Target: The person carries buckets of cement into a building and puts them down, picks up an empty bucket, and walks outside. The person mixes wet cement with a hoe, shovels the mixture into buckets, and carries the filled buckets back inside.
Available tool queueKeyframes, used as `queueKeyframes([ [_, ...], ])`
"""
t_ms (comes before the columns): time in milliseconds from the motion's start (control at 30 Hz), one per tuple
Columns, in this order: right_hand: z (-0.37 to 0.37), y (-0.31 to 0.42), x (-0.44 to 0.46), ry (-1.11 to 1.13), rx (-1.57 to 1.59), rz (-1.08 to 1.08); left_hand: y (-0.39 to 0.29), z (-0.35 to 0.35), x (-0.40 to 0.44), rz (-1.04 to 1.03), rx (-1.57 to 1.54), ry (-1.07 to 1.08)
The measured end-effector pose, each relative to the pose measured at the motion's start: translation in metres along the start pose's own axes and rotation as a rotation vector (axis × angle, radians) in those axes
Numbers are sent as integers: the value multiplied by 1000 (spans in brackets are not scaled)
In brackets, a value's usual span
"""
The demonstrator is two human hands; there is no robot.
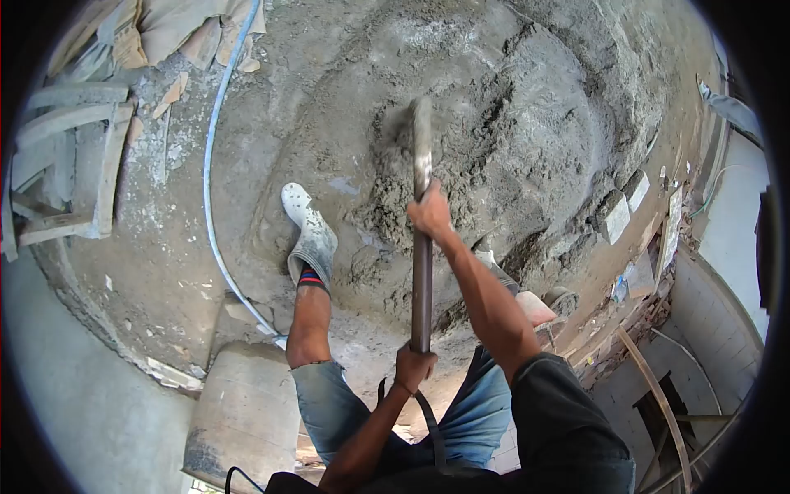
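Both of my hands are wrapped round the long handle of a hoe (pixel 421 280), which points away from me over wet grey mortar (pixel 535 123). Farther up the shaft is my right hand (pixel 431 212). My left hand (pixel 414 367) grips near the handle's close end, in front of my thighs. At the far end the hoe's head is blurred and partly lost against the mortar, so its shape is hard to make out. My mud-splashed white boot (pixel 311 230) stands on the left of the mix; the other boot is mostly hidden behind my right arm.
A pale blue hose (pixel 211 148) curves down the left side of the floor. Beyond it lie a wooden frame (pixel 107 165) and torn sacks (pixel 181 29). A barrel (pixel 243 412) is at the lower left. Broken blocks (pixel 613 216) edge the mortar on the right.
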State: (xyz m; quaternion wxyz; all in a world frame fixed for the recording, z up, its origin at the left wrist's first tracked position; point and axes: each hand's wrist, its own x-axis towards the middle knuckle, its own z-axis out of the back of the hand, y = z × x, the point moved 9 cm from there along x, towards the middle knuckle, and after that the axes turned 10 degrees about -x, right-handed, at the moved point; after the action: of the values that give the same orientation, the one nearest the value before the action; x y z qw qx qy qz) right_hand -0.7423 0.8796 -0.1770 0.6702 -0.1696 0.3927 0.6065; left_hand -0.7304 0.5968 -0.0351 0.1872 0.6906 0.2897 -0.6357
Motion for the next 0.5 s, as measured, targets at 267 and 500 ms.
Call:
queueKeyframes([
  [267,-59,-134,-199,267,181,-269,205,47,-103,502,751,72],
  [500,83,-144,-181,-232,264,-174,156,-1,-45,125,811,175],
])
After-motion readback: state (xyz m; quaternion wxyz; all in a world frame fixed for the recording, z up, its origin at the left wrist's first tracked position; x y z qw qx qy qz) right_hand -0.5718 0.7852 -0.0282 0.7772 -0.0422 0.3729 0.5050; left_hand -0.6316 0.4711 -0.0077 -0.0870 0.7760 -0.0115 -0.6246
